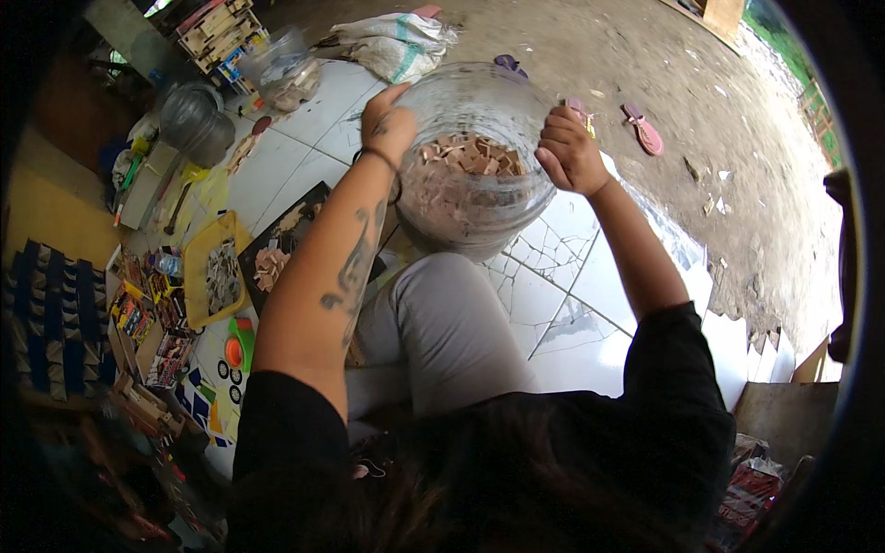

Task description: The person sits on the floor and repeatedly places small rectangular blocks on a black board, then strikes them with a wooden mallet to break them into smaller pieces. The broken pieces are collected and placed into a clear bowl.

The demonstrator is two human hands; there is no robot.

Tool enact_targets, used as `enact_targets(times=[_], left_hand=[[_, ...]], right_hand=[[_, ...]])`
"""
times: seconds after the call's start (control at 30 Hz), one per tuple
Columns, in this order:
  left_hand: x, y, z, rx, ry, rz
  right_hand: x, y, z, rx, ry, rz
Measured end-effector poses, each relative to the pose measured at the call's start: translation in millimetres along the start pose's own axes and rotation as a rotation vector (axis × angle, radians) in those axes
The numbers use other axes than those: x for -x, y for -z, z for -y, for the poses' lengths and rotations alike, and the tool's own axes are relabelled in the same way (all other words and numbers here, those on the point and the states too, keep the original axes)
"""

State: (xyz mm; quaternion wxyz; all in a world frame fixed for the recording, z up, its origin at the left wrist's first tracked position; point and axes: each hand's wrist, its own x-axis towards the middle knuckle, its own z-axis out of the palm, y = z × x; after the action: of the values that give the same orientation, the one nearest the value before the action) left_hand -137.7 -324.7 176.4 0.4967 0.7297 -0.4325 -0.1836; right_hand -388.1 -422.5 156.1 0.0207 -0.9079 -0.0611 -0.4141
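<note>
A large, round, see-through plastic jar [470, 221] is in front of me, tipped so that its wide mouth faces up and away. Small flat tan pieces [475, 155], like cut wood or cardboard, lie in a heap inside it. My left hand [391, 129] is closed on the left side of the jar's rim, a dark band round its wrist. On the right side, my right hand [572, 152] grips the rim with curled fingers. Below the jar is my bent knee in grey trousers [452, 304]; whether they touch is unclear.
To the left are a yellow basin [241, 230] of grey bits and a black tray [312, 205] with more tan pieces. Further back stand two clear jars [196, 124] and a white sack [392, 46]. A pink sandal [643, 129] lies on the dirt beyond the cracked tiles [562, 276].
</note>
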Motion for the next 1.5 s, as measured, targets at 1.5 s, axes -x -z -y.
enact_targets(times=[1.5], left_hand=[[188.5, -52.5, -4.2, 0.183, -0.665, -0.009]], right_hand=[[26.3, -39.9, 49.6, 0.27, -1.246, 0.716]])
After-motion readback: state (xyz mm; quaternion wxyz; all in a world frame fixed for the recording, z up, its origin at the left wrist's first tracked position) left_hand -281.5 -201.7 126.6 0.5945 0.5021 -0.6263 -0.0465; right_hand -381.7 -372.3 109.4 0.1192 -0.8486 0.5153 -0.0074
